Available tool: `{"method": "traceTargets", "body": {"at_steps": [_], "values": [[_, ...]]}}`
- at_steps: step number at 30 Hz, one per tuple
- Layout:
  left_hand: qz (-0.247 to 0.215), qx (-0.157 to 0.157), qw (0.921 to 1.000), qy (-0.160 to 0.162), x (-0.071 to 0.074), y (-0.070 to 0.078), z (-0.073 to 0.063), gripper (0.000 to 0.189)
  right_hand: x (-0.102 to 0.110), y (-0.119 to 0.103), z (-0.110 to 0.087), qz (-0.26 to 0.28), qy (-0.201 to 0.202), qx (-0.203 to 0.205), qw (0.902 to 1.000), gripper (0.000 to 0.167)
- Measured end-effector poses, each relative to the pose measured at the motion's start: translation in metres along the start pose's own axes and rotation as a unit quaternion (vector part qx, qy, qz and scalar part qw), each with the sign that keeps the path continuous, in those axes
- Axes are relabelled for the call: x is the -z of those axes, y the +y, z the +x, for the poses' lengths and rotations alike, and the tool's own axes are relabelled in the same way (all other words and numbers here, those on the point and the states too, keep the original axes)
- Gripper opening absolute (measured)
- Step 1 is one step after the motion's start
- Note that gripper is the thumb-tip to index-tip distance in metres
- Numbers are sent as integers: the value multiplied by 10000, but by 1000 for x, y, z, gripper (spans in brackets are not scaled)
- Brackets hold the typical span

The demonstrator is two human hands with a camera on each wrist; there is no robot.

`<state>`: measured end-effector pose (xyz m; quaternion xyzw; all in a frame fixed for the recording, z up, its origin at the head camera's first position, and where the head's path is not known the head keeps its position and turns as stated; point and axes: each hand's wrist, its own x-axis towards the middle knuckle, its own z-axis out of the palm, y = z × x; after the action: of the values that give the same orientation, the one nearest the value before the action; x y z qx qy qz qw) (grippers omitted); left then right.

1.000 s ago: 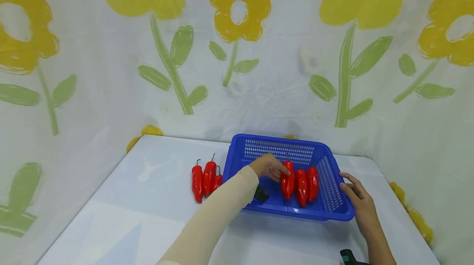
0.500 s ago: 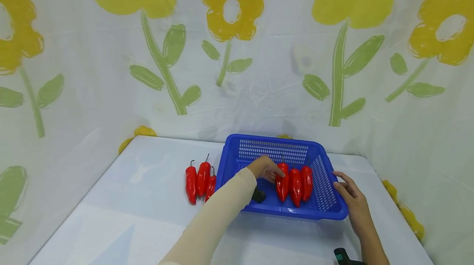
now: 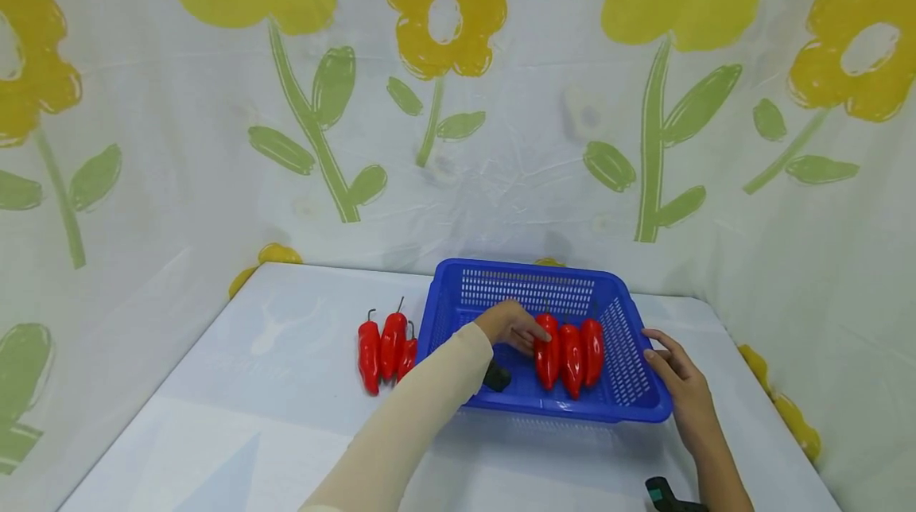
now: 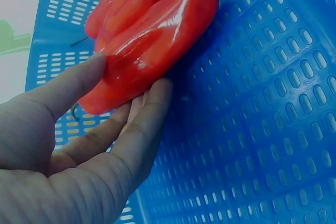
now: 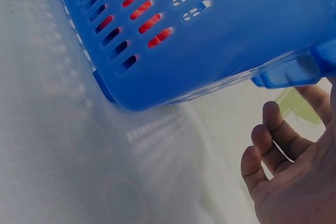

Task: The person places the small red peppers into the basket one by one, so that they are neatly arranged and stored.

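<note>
In the head view, my left hand (image 3: pixel 511 324) reaches into a blue plastic basket (image 3: pixel 529 265) and pinches a red pepper (image 3: pixel 547 369). The left wrist view shows the thumb on this pepper (image 4: pixel 157 40) and fingers against its underside. Two more red peppers, one in the middle (image 3: pixel 571 373) and one on the right (image 3: pixel 592 353), lie beside it, stems toward the back. My right hand (image 3: pixel 683 389) holds the basket's right rim between thumb and index finger. Its other fingers (image 5: pixel 273 150) hang loosely curled below the rim in the right wrist view.
Several red peppers (image 3: pixel 369 357) lie on the white table (image 3: pixel 272 353) left of the basket, partly behind my left sleeve (image 3: pixel 415 416). Dark wrist devices show at the left wrist (image 3: pixel 496 376) and right wrist (image 3: pixel 665 494). A flower-printed cloth (image 3: pixel 515 138) hangs behind.
The head view has turned slightly right, so everything sits a little further left. The pepper in my left hand has settled slightly lower and closer to its neighbour. My right hand stays on the rim.
</note>
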<state>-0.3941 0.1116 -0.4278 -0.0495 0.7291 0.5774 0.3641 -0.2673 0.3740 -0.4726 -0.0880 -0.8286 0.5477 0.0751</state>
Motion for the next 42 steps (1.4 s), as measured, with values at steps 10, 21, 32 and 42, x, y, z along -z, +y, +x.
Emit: {"method": "traceTargets", "body": {"at_steps": [10,21,32,42], "values": [[54,-37,10000,12,3,-2,-3,37,-2,-3,0,87,-3,11,10000,57],[760,-220,9954,547,-1,5,-16,41,0,-5,0,-35,65,129,9999,58],[810,-648,9895,1006,-1,11,-24,25,2,-2,-1,39,34,127,9999,57],[-247,-1472,9887,-145,27,13,-32,30,1,0,-2,-58,25,22,10000,60]]}}
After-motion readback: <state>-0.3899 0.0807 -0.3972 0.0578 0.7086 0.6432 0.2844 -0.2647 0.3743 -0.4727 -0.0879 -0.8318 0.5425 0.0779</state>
